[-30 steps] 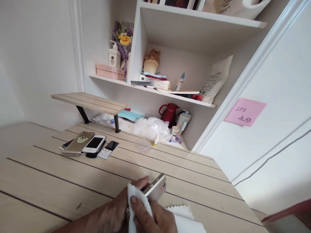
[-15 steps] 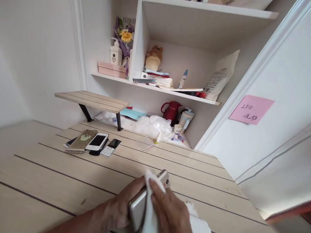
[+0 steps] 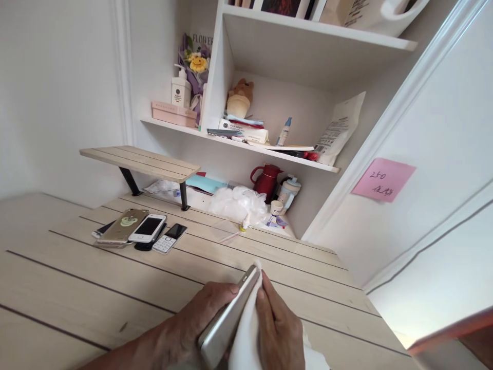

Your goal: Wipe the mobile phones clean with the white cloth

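My left hand grips a silver smartphone by its edge, tilted on its side above the table, with the thumb along the upper edge. A white tissue is pinched in my right hand, pressed against the phone's face and folded over its far end. Part of the tissue hangs out behind that hand on the right. The fingers of my left hand under the phone are mostly hidden.
On the wooden table, left, lie a gold phone, a white smartphone and a keypad phone. Behind are a small raised stand, a glue bottle, a plastic bag, a red jug and shelves.
My right hand has slid the tissue up to the phone's far end, covering the camera corner seen before. The phone has turned slightly, and the head view has shifted a little.
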The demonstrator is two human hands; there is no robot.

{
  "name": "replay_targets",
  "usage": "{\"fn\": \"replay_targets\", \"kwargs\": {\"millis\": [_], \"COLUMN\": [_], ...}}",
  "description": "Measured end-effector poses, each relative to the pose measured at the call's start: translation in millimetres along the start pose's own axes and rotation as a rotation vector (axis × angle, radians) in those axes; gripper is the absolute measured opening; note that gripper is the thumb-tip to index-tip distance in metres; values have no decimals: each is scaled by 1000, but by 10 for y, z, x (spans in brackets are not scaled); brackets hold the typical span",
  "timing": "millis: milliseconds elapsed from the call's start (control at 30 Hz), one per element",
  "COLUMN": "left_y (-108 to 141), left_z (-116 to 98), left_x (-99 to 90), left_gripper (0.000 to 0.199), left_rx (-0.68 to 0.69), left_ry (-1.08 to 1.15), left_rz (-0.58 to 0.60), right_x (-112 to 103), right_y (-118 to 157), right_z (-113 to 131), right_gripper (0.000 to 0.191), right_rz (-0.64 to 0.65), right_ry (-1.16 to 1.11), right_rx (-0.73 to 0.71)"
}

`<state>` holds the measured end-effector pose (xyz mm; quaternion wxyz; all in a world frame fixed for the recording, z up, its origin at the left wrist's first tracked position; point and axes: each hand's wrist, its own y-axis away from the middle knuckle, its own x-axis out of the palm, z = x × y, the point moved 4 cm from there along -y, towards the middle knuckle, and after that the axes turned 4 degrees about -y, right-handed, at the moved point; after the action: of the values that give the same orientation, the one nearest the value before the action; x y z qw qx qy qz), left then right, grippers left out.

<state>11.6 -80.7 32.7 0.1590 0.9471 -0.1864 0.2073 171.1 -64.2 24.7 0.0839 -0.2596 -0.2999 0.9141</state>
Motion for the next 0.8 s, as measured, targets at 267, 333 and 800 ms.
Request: {"fn": "replay_targets", "kwargs": {"millis": [267,333,800], "left_y": [65,89,102], "left_z": [-118,-157,-262], "left_x": [14,-9,-2], "left_gripper": [46,48,47], "left_rx": [129,136,178], "left_ry": [-64,-91,-224], "left_rz": [-19,-47,28], "right_x": [90,115,88], "right_y": [157,205,162], "right_z": [102,95,188], "right_gripper": [42,38,38], "right_rz": [-57,-47,-66], "right_ry": [106,144,5], "right_rx": [-353,-404,-260]}}
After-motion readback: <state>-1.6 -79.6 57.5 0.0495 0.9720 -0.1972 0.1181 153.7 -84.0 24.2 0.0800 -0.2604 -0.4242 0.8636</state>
